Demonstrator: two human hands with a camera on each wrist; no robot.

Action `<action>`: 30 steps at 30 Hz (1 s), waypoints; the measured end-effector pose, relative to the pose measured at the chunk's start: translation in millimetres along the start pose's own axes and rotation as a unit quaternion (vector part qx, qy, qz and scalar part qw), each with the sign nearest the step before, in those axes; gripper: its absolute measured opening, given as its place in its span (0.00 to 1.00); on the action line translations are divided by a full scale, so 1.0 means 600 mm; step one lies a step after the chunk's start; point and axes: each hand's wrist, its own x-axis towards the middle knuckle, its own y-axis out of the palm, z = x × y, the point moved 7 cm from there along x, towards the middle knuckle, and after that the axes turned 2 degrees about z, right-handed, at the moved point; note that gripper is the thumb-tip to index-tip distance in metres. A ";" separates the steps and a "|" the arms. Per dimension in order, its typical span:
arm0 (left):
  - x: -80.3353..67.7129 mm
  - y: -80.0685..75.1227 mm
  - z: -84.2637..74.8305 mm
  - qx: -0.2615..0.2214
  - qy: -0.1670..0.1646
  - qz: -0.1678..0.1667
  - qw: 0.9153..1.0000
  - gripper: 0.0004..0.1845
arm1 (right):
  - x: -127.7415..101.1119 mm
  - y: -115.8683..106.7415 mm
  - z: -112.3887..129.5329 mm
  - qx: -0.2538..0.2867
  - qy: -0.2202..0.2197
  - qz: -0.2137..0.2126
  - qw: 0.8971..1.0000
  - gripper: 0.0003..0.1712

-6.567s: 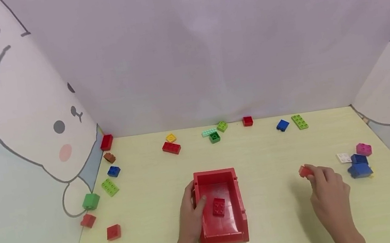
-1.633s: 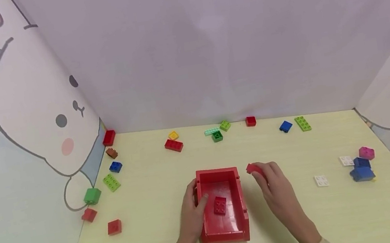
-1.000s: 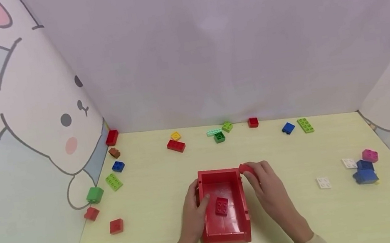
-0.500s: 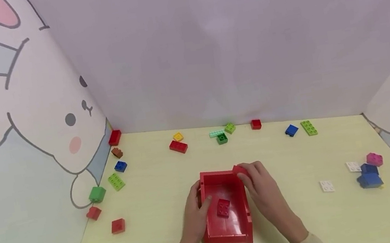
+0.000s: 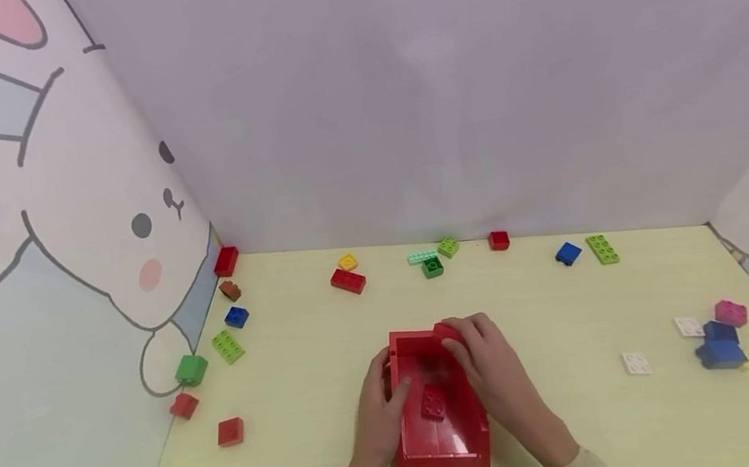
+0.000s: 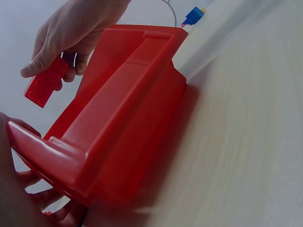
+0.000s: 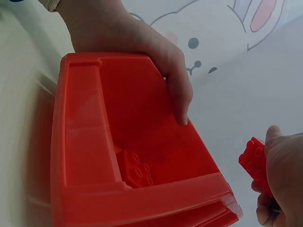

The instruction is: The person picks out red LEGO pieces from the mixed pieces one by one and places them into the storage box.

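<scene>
In the head view a red open-topped box (image 5: pixel 445 465) stands on the table. My left hand (image 5: pixel 376 419) grips its left wall, thumb over the rim. One red toy brick (image 5: pixel 432 401) lies on the box floor, its studs visible in the right wrist view too. My right hand (image 5: pixel 501 376) pinches another red toy brick (image 5: pixel 446 332) at the box's far right corner. The left wrist view shows that studded brick (image 6: pixel 46 84) between thumb and fingers, above the rim. From the right wrist, the held brick (image 7: pixel 255 163) appears apart from the box wall.
Toy bricks lie along the table's left side, including a green brick (image 5: pixel 191 370) and a red one (image 5: pixel 231 432). Several more line the back, among them a long red brick (image 5: pixel 348 281). On the right are a white plate (image 5: pixel 636 364) and a blue brick (image 5: pixel 721 354).
My right hand has carried its red brick leftward from the table's right side to the box's corner. A second white plate now lies on the right. My left hand stays on the box.
</scene>
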 end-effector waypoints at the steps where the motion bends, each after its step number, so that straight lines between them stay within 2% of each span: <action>1: 0.000 0.000 0.000 0.002 0.001 0.000 1.000 0.35 | 0.000 0.002 0.001 -0.003 -0.003 0.000 1.000 0.23; 10: 0.000 0.000 -0.003 0.005 0.001 0.003 1.000 0.34 | 0.001 0.014 0.009 -0.012 -0.017 0.007 1.000 0.25; 21: 0.002 0.000 0.000 0.005 0.008 0.005 1.000 0.36 | 0.000 0.021 0.024 -0.054 -0.052 0.007 0.997 0.25; 30: 0.001 -0.002 -0.001 0.002 0.005 0.002 1.000 0.35 | 0.000 0.034 0.037 -0.102 -0.071 0.021 0.992 0.33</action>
